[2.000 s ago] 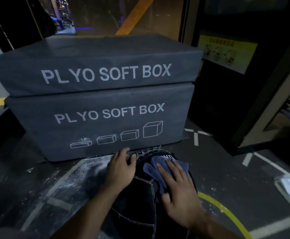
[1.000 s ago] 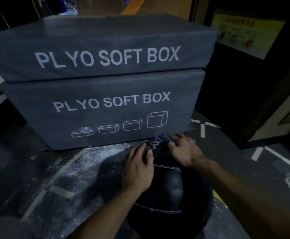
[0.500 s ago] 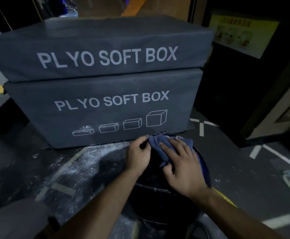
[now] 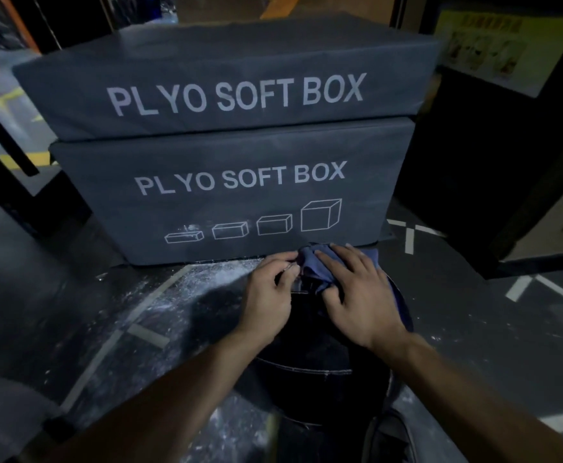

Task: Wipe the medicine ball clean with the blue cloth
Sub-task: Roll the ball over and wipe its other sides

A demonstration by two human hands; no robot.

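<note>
white dust [image 4: 206, 279] lies scattered on the dark floor [image 4: 73, 295] at the left of the view, beside a painted line. two stacked grey plyo soft boxes [image 4: 240, 182] stand behind the work area.

the left hand [image 4: 266, 295] rests on the upper left of the medicine ball [image 4: 307, 355]. its fingers are curled at the ball's far edge and their tips meet the bunched end of the blue cloth [image 4: 313, 265]. whether they pinch the cloth or only steady the ball cannot be told from this view.

the medicine ball is dark, with pale stitched seams, and sits on the floor directly in front of the lower box, close below the camera. the cloth lies crumpled on the far top of the ball, touching it.

the right hand [image 4: 357, 295] lies flat on the cloth with fingers spread and nearly straight, pressing it against the ball; it is not closed around it.

progress, as a judgement: wiping is under way at the top and far side of the ball. the near face and lower band show no cloth contact at present, and lighting is too dim to confirm whether any zone is clean. remaining work likely includes the near side, the flanks and the underside, which requires rolling the ball. dust on the floor may transfer back to wiped surfaces during rolling.
</note>
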